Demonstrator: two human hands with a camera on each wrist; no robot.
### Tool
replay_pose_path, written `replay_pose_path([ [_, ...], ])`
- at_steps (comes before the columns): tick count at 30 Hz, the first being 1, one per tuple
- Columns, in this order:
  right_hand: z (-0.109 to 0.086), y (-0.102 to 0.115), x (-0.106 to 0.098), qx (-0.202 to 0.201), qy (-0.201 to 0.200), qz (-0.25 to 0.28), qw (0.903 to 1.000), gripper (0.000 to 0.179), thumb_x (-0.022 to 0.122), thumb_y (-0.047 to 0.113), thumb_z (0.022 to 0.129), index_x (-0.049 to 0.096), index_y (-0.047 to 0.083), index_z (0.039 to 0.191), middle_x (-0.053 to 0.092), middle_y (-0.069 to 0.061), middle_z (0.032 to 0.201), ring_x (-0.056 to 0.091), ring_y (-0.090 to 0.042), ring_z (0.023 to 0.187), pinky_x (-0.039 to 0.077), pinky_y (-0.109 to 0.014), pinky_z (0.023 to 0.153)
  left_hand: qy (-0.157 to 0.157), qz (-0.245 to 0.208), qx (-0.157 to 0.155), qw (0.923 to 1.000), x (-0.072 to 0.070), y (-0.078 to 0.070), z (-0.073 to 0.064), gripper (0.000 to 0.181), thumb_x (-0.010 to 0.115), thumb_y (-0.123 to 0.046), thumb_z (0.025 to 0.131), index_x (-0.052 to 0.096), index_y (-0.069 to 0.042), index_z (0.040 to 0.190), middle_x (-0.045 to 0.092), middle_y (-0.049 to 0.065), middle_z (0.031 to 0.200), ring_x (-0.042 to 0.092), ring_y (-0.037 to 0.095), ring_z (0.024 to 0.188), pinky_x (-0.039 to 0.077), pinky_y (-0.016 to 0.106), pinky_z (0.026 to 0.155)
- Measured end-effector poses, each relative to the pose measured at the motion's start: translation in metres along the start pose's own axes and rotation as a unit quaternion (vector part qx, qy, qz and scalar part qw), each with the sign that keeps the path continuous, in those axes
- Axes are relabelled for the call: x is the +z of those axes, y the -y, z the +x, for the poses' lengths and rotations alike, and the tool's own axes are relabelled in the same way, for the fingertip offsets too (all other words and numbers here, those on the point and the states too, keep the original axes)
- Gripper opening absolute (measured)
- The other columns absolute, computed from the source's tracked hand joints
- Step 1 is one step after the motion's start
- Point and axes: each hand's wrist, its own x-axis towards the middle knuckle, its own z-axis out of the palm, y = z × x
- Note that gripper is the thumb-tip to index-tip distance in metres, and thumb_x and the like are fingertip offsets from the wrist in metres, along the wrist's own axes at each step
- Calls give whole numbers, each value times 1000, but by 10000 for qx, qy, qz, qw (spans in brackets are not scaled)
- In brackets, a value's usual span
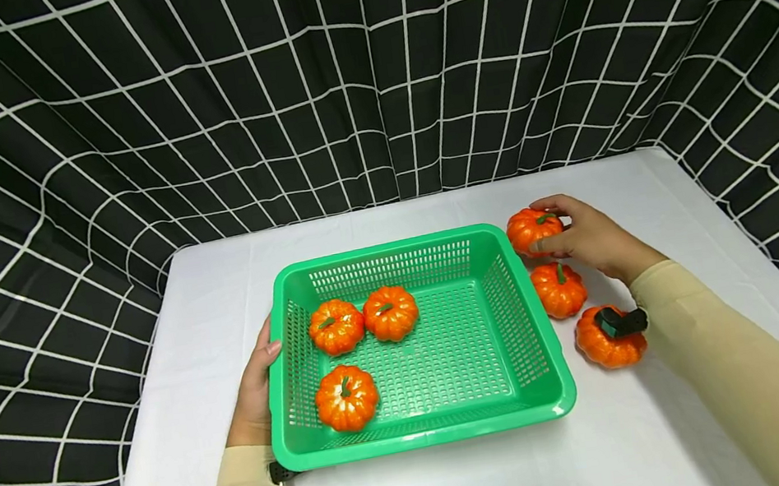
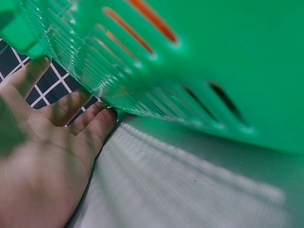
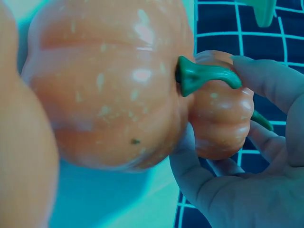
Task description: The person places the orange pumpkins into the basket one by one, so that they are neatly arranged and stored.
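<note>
Head view: the far pumpkin [image 1: 527, 231] is gripped by the right hand [image 1: 594, 239], fingers curled round it, stem [image 1: 545, 218] pointed palmward, long axis unclear, outside the green basket [image 1: 425, 441], by which three pumpkins [image 1: 347, 399] are walled off, with two loose pumpkins [image 1: 560, 295] nearer and the left hand [image 1: 255, 390] laid, fingers extended, against the opposite side.

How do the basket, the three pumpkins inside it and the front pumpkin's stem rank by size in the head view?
1. Basket
2. Back-left pumpkin, back-right pumpkin, front pumpkin: too alike to rank; nearness may enlarge the front one.
3. Front pumpkin's stem
</note>
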Motion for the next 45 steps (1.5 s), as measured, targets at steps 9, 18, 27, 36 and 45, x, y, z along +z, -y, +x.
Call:
replay_pose_path([
  [9, -4, 5, -5, -175, -161, 51, 9997, 83, 79, 11, 98, 34, 5, 168, 40, -25, 156, 51, -36, 117, 58, -28, 81, -49, 101, 37, 9999, -1, 1, 0, 75, 31, -21, 102, 23, -27, 176, 31, 9, 174, 44, 30, 147, 45, 38, 115],
  [18, -9, 11, -7, -203, -202, 191, 9994, 85, 79, 8, 99, 32, 4, 169, 30, -27, 165, 50, -35, 119, 59, -25, 81, 0, -61, -18, 10000, 1, 0, 0, 73, 30, -19, 103, 24, -27, 176, 31, 11, 175, 48, 27, 144, 46, 38, 114],
  [27, -14, 22, -8, -428, -359, 68, 9984, 82, 80, 11, 98, 36, 7, 168, 32, -24, 165, 48, -39, 124, 58, -24, 82, 52, -152, -37, 9999, 1, 0, -1, 73, 29, -19, 103, 24, -27, 176, 30, 13, 174, 52, 24, 138, 49, 38, 112],
  [36, -23, 38, -2, -755, -536, 8, 9957, 79, 76, 11, 98, 39, 12, 167, 38, -16, 161, 50, -35, 121, 56, -24, 85, 68, -172, -43, 9998, -1, 1, -1, 72, 28, -18, 104, 22, -27, 176, 29, 14, 175, 53, 23, 137, 50, 37, 110],
  [45, -30, 50, 7, -885, -564, -38, 9945, 77, 77, 12, 99, 41, 14, 167, 39, -14, 162, 45, -38, 128, 56, -26, 85, 100, -161, -19, 9998, -1, 1, -1, 73, 28, -18, 104, 22, -26, 176, 29, 14, 175, 53, 23, 138, 49, 37, 111],
])
